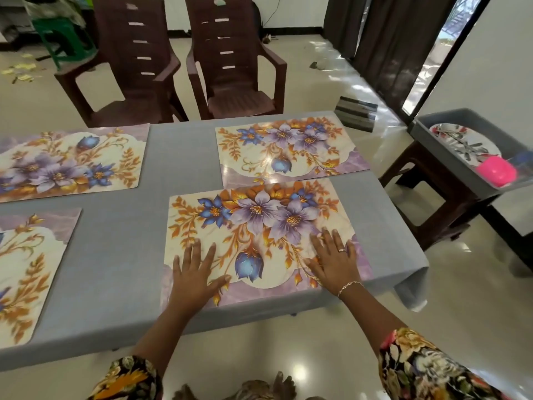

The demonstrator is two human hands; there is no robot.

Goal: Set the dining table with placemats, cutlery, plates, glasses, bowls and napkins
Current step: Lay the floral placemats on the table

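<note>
green stool [62,39]: on the floor at far left, beyond the table.
far-left mat [69,163]: flat on the cloth, far side of the table; floral print; cut off by the left frame edge.
near-left mat [28,269]: flat on the cloth, near side; cut off by the left frame edge; apart from the far-left mat.
cloth [121,226]: grey; covers the table; bare strip runs between the left and right mats.
left chair [135,76]: brown, at the far side of the table.
left hand [193,277]: palm down on the near-left part of the near-right mat; fingers straight and spread; presses flat, grasps nothing.
right chair [233,67]: brown, just beside the left chair.
near-right mat [259,215]: flat on the cloth under both hands; near edge lies close to the table's near edge.
far-right mat [285,151]: flat on the cloth, far side; its near edge meets the near-right mat's far edge; whether they overlap cannot be told.
right hand [334,261]: palm down on the right part of the near-right mat; fingers straight, slightly spread; presses flat, grasps nothing; ring [342,250] on one finger, bracelet [349,285] at the wrist.
stool [438,197]: brown, right of the table, apart from it; carries the tub.
tub [450,174]: grey, on the stool.
plate [464,142]: inside the tub, patterned; metal pieces lie on it, too blurred to name.
pink bowl [496,171]: inside the tub, at its near right end, beside the plate.
</note>
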